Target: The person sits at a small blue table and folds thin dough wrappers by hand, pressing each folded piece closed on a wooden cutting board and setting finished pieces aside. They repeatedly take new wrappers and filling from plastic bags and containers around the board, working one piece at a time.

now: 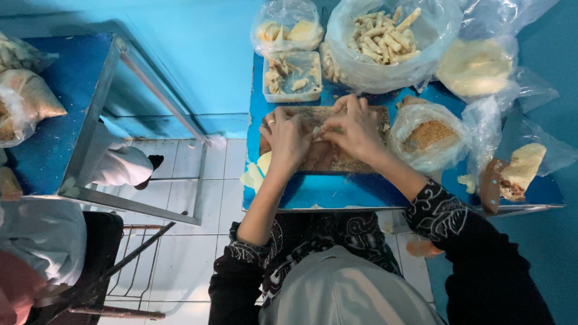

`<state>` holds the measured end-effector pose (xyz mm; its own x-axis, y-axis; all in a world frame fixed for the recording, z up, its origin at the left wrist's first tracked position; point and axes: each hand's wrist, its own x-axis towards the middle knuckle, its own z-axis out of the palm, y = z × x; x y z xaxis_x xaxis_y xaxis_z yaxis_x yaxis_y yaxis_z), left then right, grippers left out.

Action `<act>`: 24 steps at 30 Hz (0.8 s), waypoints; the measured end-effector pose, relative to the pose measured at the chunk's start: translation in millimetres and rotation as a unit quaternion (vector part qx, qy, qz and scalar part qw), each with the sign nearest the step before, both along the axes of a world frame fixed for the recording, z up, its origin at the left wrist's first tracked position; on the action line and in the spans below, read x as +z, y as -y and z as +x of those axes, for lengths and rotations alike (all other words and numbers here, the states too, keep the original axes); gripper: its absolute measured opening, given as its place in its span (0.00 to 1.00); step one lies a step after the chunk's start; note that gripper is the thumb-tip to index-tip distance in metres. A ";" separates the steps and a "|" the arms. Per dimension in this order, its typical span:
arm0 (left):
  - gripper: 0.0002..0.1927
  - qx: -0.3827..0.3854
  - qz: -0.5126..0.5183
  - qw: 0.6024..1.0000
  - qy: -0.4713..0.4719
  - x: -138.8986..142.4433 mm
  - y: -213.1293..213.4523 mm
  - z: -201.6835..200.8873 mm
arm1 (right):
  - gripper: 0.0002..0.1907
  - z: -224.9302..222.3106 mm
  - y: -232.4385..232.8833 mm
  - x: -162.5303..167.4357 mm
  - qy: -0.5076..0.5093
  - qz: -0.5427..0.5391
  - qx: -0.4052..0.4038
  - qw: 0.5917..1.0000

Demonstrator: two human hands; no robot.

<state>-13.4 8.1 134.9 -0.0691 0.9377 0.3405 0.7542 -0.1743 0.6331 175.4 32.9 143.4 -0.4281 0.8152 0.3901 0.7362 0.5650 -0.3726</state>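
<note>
Blue paint covers the worktop (pixel 337 191), where a crumb-strewn wooden board (pixel 328 157) lies near the front edge. Both hands rest together on it, the left hand (pixel 287 135) and right hand (pixel 355 128) with fingers curled onto a small pale roll (pixel 317 130) pinched between them at the board's middle. Toward the back edge sits a bag of finished rolls (pixel 385 37).

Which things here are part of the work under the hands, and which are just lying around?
In use:
left hand
right hand
wooden board with crumbs
pale wrapper pieces
bag of finished rolls
bag of crumbs

Lying about:
plastic tub
small bag
second table
chair frame
</note>
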 end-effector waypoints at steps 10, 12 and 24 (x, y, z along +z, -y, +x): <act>0.09 -0.061 0.202 0.970 -0.117 -10.9 14.9 -7.0 | 0.09 -3.2 17.6 22.9 0.016 0.097 0.050 0.994; 0.09 -0.057 0.184 0.971 -0.141 -13.8 12.6 -3.5 | 0.07 -1.1 17.9 18.0 0.032 0.120 0.036 0.992; 0.07 -0.003 0.090 0.984 -0.153 -20.0 -6.9 8.5 | 0.10 1.4 -20.6 -19.1 0.001 -0.014 -0.039 0.999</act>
<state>-4.9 15.0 114.9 0.0681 0.8599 0.5059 0.9037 -0.2680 0.3339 176.7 53.6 124.4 -0.3636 0.8562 0.3670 0.7779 0.4958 -0.3861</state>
